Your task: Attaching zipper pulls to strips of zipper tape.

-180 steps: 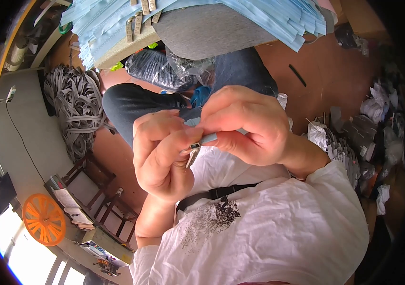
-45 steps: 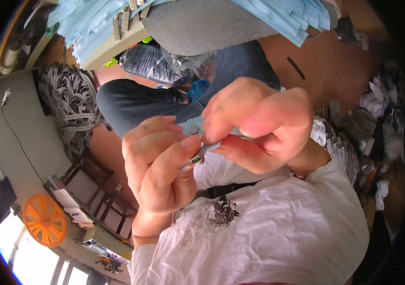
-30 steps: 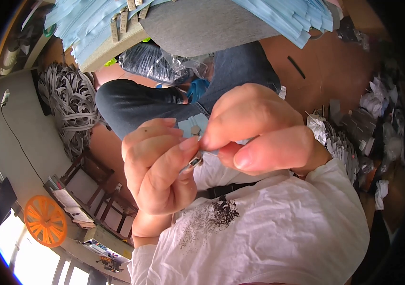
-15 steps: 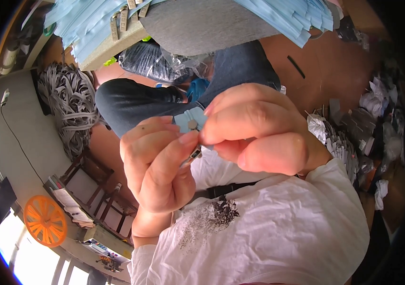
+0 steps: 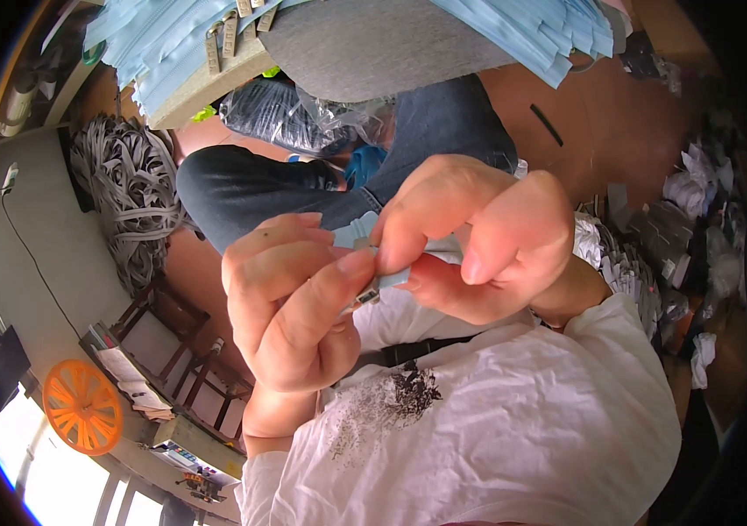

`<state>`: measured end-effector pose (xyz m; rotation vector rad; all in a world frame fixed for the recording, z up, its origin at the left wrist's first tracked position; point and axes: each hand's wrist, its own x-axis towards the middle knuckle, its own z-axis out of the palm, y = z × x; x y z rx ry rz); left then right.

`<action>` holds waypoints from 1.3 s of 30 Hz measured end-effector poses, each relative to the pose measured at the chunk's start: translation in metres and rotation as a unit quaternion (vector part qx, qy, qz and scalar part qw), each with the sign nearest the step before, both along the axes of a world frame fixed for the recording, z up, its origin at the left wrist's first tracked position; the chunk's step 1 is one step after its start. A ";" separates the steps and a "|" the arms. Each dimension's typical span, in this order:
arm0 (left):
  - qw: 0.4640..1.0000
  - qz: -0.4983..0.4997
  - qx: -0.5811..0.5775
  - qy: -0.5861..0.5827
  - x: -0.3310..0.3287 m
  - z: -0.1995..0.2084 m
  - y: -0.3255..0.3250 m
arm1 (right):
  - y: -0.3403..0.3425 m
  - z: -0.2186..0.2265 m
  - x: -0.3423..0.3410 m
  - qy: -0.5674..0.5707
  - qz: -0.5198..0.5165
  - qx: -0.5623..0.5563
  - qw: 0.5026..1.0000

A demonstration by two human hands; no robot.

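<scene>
Before my chest, my left hand [image 5: 290,302] pinches a light blue zipper [image 5: 357,228] between its thumb and fingers. A small metal zipper slider [image 5: 366,296] shows just below the left thumb tip. My right hand [image 5: 483,241] meets it from the other side, its fingers curled and pinching the zipper close to the slider. A short bit of blue tape sticks out by the right thumb. Fingertips hide most of the slider and the tape between the hands.
Light blue zipper tapes [image 5: 163,44] with metal pulls [image 5: 230,37] lie at the far left of the bench; another stack of blue tapes [image 5: 535,35] is at the right. Grey strips [image 5: 128,193] are heaped on the floor at left, plastic scraps [image 5: 654,237] at right.
My right hand has turned and its fingers have shifted, baring a bit of blue tape by its thumb. The slider sits slightly lower and further right; my left hand has barely moved.
</scene>
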<state>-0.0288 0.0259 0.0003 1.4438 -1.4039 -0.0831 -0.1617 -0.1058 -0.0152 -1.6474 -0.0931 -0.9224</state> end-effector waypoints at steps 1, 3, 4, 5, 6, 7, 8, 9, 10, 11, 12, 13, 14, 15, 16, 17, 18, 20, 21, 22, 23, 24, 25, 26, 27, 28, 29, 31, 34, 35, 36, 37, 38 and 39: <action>1.000 -0.005 0.001 0.001 0.001 0.000 0.000 | 0.004 -0.002 0.003 -0.028 -0.017 0.045 0.998; 1.000 -0.009 0.003 0.003 0.001 -0.001 0.001 | 0.008 -0.004 0.004 -0.056 -0.034 0.090 0.994; 1.000 -0.007 -0.004 0.010 0.000 -0.003 0.001 | 0.009 -0.004 0.003 -0.054 -0.019 0.114 0.992; 1.000 -0.005 -0.010 0.017 0.000 -0.005 0.002 | 0.010 -0.005 0.003 -0.051 -0.004 0.138 0.989; 1.000 -0.003 -0.010 0.017 0.000 -0.005 0.002 | 0.011 -0.006 0.005 -0.051 -0.002 0.139 0.989; 1.000 -0.004 -0.010 0.017 -0.001 -0.004 0.002 | 0.013 -0.006 0.004 -0.053 -0.006 0.145 0.988; 1.000 -0.004 -0.011 0.018 -0.002 -0.003 0.002 | 0.013 -0.005 0.003 -0.055 -0.009 0.152 0.987; 1.000 -0.006 -0.012 0.017 -0.003 -0.002 0.002 | 0.014 -0.005 0.002 -0.056 -0.010 0.151 0.987; 1.000 -0.008 -0.006 0.019 -0.002 -0.001 0.003 | 0.013 -0.006 0.003 -0.059 -0.001 0.157 0.986; 1.000 -0.010 0.000 0.022 -0.001 -0.001 0.003 | 0.013 -0.007 0.004 -0.062 0.008 0.163 0.985; 1.000 -0.009 0.000 0.022 0.000 -0.001 0.002 | 0.013 -0.007 0.005 -0.062 0.009 0.163 0.985; 1.000 -0.006 -0.001 0.019 0.001 -0.001 0.001 | 0.014 -0.009 0.005 -0.062 0.006 0.176 0.982; 1.000 -0.002 -0.002 0.017 0.001 -0.001 0.000 | 0.014 -0.009 0.005 -0.063 0.003 0.190 0.980; 1.000 -0.003 -0.003 0.017 0.001 -0.001 0.000 | 0.013 -0.009 0.005 -0.063 0.003 0.189 0.980; 1.000 0.022 -0.010 0.008 0.000 -0.002 -0.001 | 0.011 -0.010 0.005 -0.054 -0.015 0.161 0.985; 0.999 0.047 -0.017 -0.001 -0.001 -0.002 -0.001 | 0.007 -0.012 0.005 -0.046 -0.033 0.132 0.990; 0.998 0.058 0.005 -0.034 0.002 -0.002 0.005 | 0.001 -0.011 0.004 -0.047 -0.034 0.131 0.990; 0.998 0.043 0.013 -0.032 0.006 -0.001 0.007 | -0.013 -0.004 -0.001 0.053 -0.058 -0.050 0.996; 0.999 0.026 0.021 -0.030 0.006 0.000 0.008 | -0.017 0.000 -0.003 0.052 -0.057 -0.051 0.996; 0.999 0.026 0.020 -0.031 0.007 0.000 0.007 | -0.020 0.005 -0.005 0.069 -0.059 -0.092 0.992; 1.000 0.016 0.012 -0.021 0.007 -0.001 0.006 | -0.022 0.007 -0.006 0.087 -0.061 -0.132 0.986; 1.000 0.007 0.005 -0.010 0.008 -0.001 0.005 | -0.020 0.007 -0.005 0.085 -0.061 -0.133 0.986; 1.000 -0.005 -0.004 0.001 0.009 -0.001 0.003 | -0.017 0.006 -0.006 0.075 -0.047 -0.094 0.992; 1.000 -0.017 -0.009 0.003 0.011 0.002 0.000 | -0.015 0.006 -0.006 0.065 -0.034 -0.055 0.996; 1.000 -0.018 -0.011 0.002 0.011 0.004 -0.001 | -0.014 0.006 -0.006 0.064 -0.035 -0.057 0.996; 1.000 -0.021 -0.012 0.001 0.011 0.005 -0.002 | -0.013 0.006 -0.004 0.052 -0.033 -0.042 0.997; 1.000 -0.023 -0.012 -0.001 0.011 0.006 -0.003 | -0.013 0.007 -0.003 0.040 -0.030 -0.026 0.998; 1.000 -0.025 -0.014 -0.002 0.010 0.008 -0.003 | -0.013 0.009 -0.002 0.038 -0.022 -0.015 0.999; 1.000 -0.021 0.007 -0.020 0.009 0.011 -0.002 | -0.013 0.010 -0.001 0.037 -0.017 -0.008 0.999; 1.000 -0.021 0.007 -0.019 0.009 0.012 -0.001 | -0.012 0.009 -0.002 0.038 -0.020 -0.011 0.999; 1.000 -0.019 0.020 0.001 0.007 0.013 -0.001 | -0.011 0.008 -0.003 0.039 -0.020 -0.012 0.999; 0.999 -0.017 0.033 0.019 0.007 0.015 0.000 | -0.011 0.007 -0.003 0.035 -0.020 -0.015 0.999; 0.999 -0.016 0.033 0.018 0.007 0.016 0.002 | -0.011 0.007 -0.003 0.031 -0.021 -0.019 0.999; 0.997 -0.024 0.039 0.056 0.007 0.016 0.005 | -0.010 0.008 -0.002 0.030 -0.020 -0.019 0.999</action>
